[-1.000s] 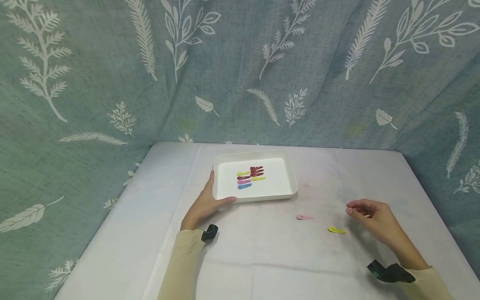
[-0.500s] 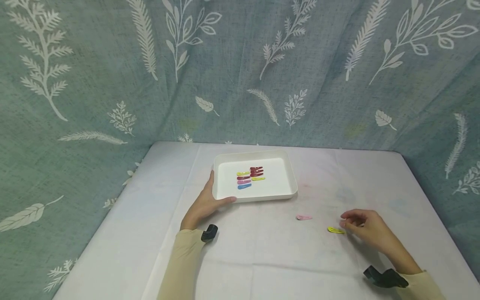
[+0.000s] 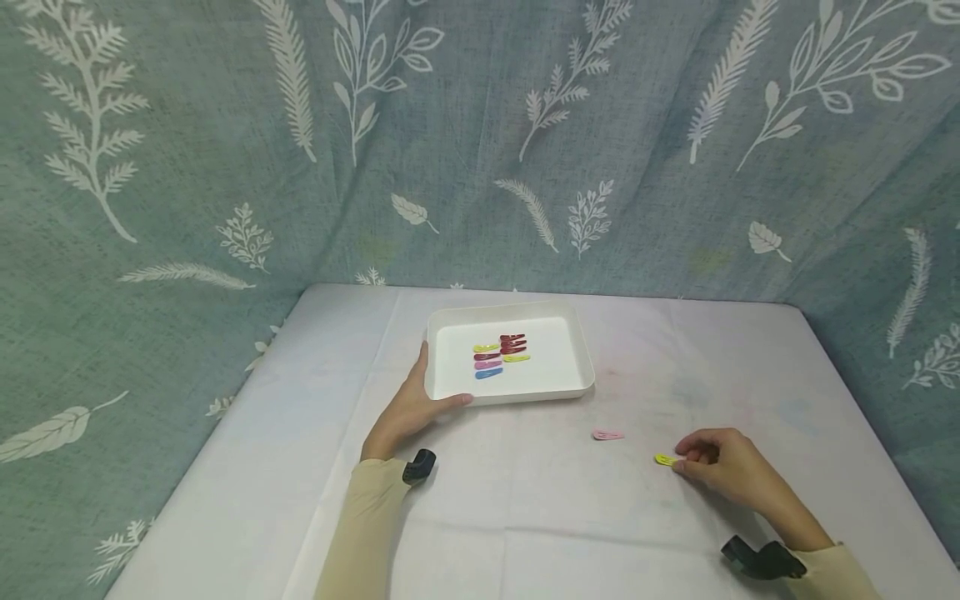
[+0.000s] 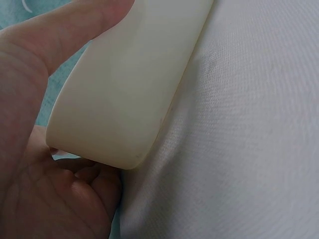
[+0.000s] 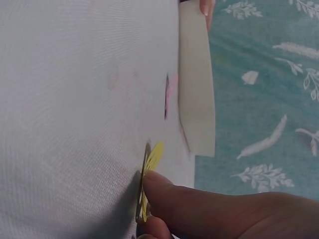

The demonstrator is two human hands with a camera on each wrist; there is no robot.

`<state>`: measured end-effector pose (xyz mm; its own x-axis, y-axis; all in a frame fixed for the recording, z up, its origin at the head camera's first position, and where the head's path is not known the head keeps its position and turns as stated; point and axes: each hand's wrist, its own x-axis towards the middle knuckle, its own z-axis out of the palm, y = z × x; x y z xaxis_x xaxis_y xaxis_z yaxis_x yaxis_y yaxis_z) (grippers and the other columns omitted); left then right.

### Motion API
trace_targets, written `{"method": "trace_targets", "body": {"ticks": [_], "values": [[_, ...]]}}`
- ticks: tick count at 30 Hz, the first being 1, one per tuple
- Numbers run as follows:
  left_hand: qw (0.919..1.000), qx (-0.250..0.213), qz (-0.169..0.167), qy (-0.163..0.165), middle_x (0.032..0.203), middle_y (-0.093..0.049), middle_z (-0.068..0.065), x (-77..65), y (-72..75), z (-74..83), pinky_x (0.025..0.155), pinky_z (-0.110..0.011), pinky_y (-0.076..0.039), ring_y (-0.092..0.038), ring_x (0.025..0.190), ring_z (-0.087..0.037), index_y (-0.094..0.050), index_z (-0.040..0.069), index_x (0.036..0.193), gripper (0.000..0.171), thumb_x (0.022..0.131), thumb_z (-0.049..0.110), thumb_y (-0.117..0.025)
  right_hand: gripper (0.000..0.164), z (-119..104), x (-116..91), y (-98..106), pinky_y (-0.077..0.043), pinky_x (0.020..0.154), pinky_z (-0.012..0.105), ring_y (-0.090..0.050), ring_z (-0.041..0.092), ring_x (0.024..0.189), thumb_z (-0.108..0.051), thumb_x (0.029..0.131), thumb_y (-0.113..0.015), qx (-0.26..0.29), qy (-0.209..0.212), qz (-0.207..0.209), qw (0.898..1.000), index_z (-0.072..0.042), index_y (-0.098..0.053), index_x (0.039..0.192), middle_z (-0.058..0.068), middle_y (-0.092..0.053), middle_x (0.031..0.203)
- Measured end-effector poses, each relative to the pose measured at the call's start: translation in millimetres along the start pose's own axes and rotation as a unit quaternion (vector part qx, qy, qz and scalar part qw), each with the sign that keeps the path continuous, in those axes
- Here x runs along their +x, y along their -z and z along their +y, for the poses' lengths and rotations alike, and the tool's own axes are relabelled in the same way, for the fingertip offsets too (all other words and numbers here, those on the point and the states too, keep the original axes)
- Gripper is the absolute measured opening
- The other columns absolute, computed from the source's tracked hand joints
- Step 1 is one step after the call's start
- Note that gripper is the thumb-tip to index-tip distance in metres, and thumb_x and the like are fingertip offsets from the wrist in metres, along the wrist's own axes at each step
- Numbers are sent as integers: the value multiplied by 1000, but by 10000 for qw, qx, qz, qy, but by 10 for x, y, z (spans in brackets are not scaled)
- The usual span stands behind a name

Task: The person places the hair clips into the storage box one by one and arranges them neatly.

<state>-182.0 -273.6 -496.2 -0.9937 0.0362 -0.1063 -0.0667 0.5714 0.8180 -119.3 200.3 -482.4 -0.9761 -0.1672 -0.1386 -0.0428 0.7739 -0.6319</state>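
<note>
My left hand (image 3: 411, 410) grips the near left corner of a white tray (image 3: 555, 354), thumb along the front wall and fingers around the left side. In the left wrist view the tray's corner (image 4: 114, 109) sits between thumb and fingers. On the right, my right hand (image 3: 733, 468) pinches the tail of a yellow snap hair clip (image 3: 663, 459), thumb on top. Its rounded end (image 5: 157, 152) sticks out past the thumb, close over the cloth. A pink hair clip (image 3: 607, 435) lies on the table between that hand and the tray.
Two columns of hair clips lie inside the tray, among them a blue clip (image 3: 489, 373), a pink clip (image 3: 488, 365) and several dark red ones. White cloth (image 3: 562, 517) covers the table. A leaf-patterned curtain (image 3: 465, 225) hangs behind and along both sides.
My right hand has moved left and down toward me, onto the yellow hair clip, and now pinches its tail. The left hand and the tray have stayed in place.
</note>
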Motion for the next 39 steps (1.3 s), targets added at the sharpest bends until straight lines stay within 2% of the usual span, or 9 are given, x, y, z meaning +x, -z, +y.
{"method": "trace_targets", "body": {"ticks": [8,14,22,33,39], "values": [[9999,81,-63,75,177,-2,-5,-7,-5,6,129,-60,-16,-8,163,-31,11,20,167,142,73,63,-87,13,4,6,-25,-42,57,23,-54,16,71,-7,83,-83,-179,-201,-29,9996,-2,-75,92,2,-63,76],[10000,35,-44,79,177,-3,-4,-11,-18,-1,129,-60,-16,-8,164,-31,11,23,167,139,75,58,-87,8,19,-22,-34,-41,56,23,-52,16,69,-6,85,-80,-241,-60,-126,9996,-4,-72,85,1,-61,73],[10000,26,-10,30,177,-3,-5,-6,-4,-18,130,-59,-16,-9,163,-31,11,22,167,139,75,59,-87,8,3,-7,-43,-39,55,23,-50,15,69,-6,89,-77,-331,-57,-161,9993,-5,-69,86,0,-58,73],[10000,71,-30,18,177,-2,-6,-23,-4,-6,130,-60,-15,-7,163,-32,12,22,167,139,76,59,-87,7,-10,-27,1,-42,57,22,-51,15,72,-8,94,-72,-119,32,-264,9996,-2,-68,91,1,-61,78],[10000,38,-31,46,177,-2,-6,-17,2,4,129,-60,-15,-7,163,-32,12,23,167,138,77,57,-86,11,-20,-13,33,-47,51,24,-53,12,66,-10,95,-72,436,-101,-147,9989,0,-71,99,4,-65,82]]}}
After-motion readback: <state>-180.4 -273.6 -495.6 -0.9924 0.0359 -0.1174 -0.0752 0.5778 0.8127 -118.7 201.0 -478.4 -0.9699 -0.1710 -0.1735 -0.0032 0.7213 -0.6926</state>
